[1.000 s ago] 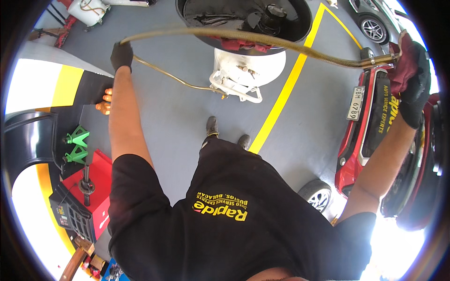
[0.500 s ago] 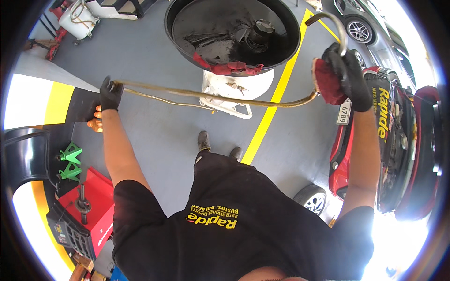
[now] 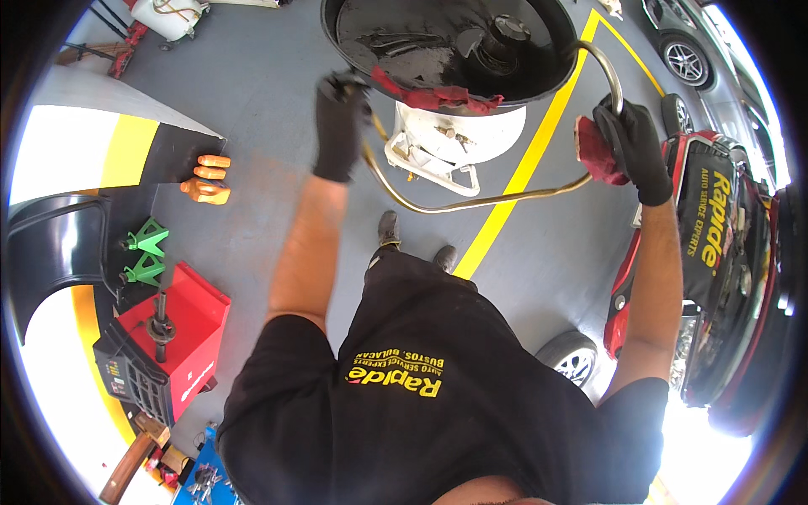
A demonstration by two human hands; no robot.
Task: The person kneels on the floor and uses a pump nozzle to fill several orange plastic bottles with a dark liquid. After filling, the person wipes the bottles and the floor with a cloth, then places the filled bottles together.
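My left hand, in a black glove, is raised beside the left rim of a black drain pan and smeared by motion. Its fingers look curled around a yellowish clear hose. The hose sags in a loop across to my right hand, also black-gloved. That hand is closed around the hose together with a dark red rag. A bent end of the hose arches above it toward the pan's right rim. Oily residue coats the pan, and another red rag drapes over its near rim.
The pan stands on a white wheeled tank. A red car with its hood up is on the right. Green jack stands, a red machine and orange gloves are on the left. A blue tool tray lies lower left.
My left hand has swung right and up toward the pan, so the stretched hose now hangs slack in a loop. My right hand keeps its hold on hose and rag. The view has shifted slightly.
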